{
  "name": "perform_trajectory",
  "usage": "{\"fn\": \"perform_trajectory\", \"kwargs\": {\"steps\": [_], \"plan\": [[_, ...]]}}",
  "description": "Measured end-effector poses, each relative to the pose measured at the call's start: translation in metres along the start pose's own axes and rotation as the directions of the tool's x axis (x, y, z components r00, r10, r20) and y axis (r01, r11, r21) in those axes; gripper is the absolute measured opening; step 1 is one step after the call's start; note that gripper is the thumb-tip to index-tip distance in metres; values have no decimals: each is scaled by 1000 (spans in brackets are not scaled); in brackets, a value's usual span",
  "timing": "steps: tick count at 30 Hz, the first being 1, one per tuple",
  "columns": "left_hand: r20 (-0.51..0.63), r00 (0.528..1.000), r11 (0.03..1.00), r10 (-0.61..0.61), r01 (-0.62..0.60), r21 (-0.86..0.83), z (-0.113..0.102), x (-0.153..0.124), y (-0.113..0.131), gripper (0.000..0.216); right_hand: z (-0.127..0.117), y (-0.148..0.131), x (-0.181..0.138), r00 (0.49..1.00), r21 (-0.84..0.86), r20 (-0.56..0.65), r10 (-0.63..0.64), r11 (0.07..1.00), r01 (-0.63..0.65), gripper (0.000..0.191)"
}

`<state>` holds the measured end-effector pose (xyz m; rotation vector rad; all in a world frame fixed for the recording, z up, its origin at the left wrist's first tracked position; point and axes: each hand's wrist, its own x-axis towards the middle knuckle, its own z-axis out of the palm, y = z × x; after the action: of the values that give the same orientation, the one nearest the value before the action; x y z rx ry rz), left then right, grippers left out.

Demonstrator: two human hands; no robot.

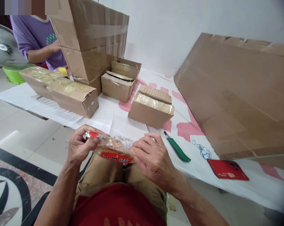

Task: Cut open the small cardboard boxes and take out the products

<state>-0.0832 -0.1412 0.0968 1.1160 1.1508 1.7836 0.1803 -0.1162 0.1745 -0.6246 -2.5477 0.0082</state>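
Note:
I hold a clear plastic snack packet (110, 150) with red print over my lap. My left hand (79, 145) pinches its left end, fingers closed on the wrapper. Closed fingers of my right hand (151, 157) grip the packet's right end. Something pale brown shows inside the packet. A white printed sheet (109, 116) covers the floor just beyond my hands.
Small cardboard boxes (151, 108), (119, 83), (72, 97) sit on the sheet, with tall stacked cartons (92, 37) behind. A big flattened cardboard (238, 91) lies at right. A green-handled knife (178, 149), a key ring (203, 150) and a red phone (226, 169) lie nearby. Another person in purple (35, 37) and a fan (5, 47) are at far left.

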Motion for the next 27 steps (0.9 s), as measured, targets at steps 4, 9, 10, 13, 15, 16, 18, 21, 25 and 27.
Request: {"fn": "perform_trajectory", "kwargs": {"steps": [4, 9, 10, 13, 15, 16, 18, 21, 25, 27], "plan": [[-191, 978, 995, -83, 71, -70, -5, 14, -6, 45, -12, 27, -14, 986, 231, 26, 168, 958, -169, 84], [-264, 942, 963, -207, 149, -224, 1, 29, -17, 53, 22, 76, -35, 891, 681, 132, 434, 613, -400, 108], [-269, 934, 956, -234, 171, -238, 3, 31, -20, 53, 35, 80, -36, 871, 755, 167, 462, 508, -414, 112], [-254, 917, 935, -309, 243, -258, 10, 35, -29, 55, 70, 76, -33, 804, 830, 318, 503, 262, -492, 103], [-219, 913, 925, -344, 289, -247, 12, 37, -34, 55, 83, 67, -29, 727, 800, 406, 554, 169, -575, 76], [-210, 914, 925, -347, 298, -234, 12, 39, -36, 55, 85, 63, -28, 689, 784, 420, 591, 146, -603, 63], [-221, 922, 939, -319, 275, -205, 10, 43, -40, 56, 84, 57, -26, 646, 762, 386, 658, 167, -625, 46], [-282, 938, 975, -202, 165, -149, 9, 48, -47, 62, 77, 58, -25, 641, 715, 212, 738, 329, -616, 35], [-324, 939, 993, -118, 109, -46, 14, 48, -60, 62, 86, 69, -10, 671, 495, -184, 718, 658, -567, 35], [-291, 945, 988, -152, 150, -28, 20, 47, -69, 62, 103, 78, 7, 720, 322, -347, 600, 798, -510, 35]]}}
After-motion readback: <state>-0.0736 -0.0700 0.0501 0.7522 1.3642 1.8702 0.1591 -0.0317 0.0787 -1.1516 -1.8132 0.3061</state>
